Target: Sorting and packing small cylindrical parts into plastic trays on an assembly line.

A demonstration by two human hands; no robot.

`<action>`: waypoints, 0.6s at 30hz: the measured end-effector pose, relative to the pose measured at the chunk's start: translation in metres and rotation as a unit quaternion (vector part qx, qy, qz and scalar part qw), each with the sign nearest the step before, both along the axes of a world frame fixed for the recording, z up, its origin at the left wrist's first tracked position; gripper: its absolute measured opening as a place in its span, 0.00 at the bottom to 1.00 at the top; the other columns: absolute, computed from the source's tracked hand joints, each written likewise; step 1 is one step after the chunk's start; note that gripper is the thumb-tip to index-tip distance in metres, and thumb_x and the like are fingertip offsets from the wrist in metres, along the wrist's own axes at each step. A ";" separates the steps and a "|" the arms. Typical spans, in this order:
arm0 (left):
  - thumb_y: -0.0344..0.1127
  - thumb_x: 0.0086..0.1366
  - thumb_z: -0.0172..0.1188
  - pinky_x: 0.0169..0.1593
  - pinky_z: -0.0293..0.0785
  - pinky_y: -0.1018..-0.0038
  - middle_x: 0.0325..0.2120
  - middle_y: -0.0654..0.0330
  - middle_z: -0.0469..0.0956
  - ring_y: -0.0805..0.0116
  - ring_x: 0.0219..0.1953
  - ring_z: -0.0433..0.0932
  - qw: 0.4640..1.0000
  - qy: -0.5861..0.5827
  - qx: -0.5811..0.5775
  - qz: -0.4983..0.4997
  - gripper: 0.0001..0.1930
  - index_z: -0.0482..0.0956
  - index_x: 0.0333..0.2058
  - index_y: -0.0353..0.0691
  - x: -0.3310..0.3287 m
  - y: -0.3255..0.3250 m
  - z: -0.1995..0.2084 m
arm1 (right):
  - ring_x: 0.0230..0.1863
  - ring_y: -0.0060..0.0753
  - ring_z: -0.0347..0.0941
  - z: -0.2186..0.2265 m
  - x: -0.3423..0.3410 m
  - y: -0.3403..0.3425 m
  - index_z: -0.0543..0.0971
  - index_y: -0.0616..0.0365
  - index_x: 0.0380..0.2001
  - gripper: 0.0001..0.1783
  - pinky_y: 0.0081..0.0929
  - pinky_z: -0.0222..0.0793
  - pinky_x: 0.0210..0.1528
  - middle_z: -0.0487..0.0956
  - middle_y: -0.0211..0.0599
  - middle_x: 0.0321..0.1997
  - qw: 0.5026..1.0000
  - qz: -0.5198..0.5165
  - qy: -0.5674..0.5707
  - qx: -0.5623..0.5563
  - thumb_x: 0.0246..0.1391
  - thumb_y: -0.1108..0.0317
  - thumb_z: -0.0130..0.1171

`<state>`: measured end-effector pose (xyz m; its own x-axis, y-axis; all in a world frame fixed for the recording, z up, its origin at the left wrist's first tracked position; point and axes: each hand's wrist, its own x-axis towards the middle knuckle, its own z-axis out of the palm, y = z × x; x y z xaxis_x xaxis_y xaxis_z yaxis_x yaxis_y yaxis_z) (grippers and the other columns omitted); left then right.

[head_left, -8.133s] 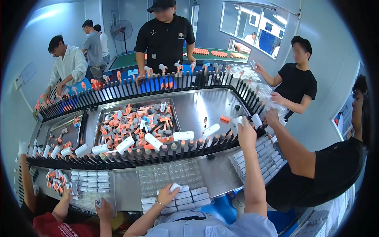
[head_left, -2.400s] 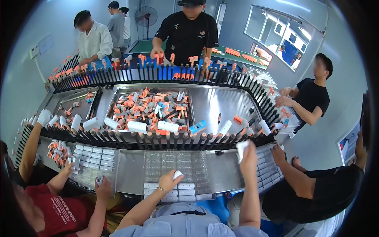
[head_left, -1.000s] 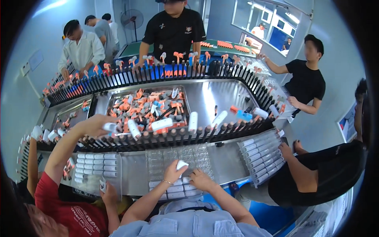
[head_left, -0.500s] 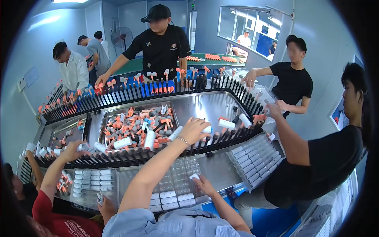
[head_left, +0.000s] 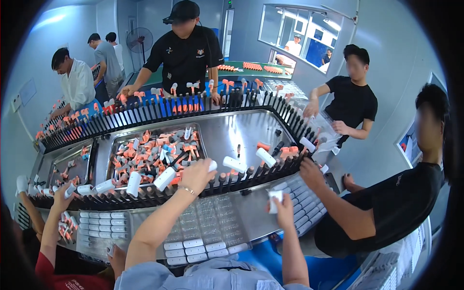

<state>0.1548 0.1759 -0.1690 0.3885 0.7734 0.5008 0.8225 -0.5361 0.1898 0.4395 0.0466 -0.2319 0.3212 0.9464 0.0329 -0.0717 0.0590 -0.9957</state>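
Observation:
My left hand reaches out over the near row of black pegs and grips a white tube at its fingertips. My right hand hovers above the right end of the clear blister tray, closed on a small white tube. More white tubes lie across the pegs just right of my left hand. Rows of white tubes fill the tray's near edge.
A steel tray holds a pile of orange and white parts. A person in black on the right reaches a hand to the pegs. A red-sleeved person's hand works at the left. Other people stand across the far peg row.
My left hand has drawn back a little from the peg row with a white tube in it. My right hand has risen from the tray and moved right, holding its white tube.

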 end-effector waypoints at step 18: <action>0.50 0.53 0.58 0.25 0.74 0.65 0.18 0.52 0.76 0.55 0.23 0.78 0.950 0.086 -0.077 0.291 0.24 0.66 0.36 0.33 -0.108 -0.027 0.016 | 0.33 0.52 0.73 0.100 -0.028 0.152 0.69 0.66 0.39 0.18 0.43 0.68 0.36 0.75 0.54 0.28 0.716 0.176 -0.676 0.020 0.46 0.64 0.52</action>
<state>0.0464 0.1494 -0.1530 -0.0610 0.9410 0.3328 0.9971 0.0419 0.0643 0.4114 0.1985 -0.1319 -0.2868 0.9508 0.1172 0.9378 0.3036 -0.1681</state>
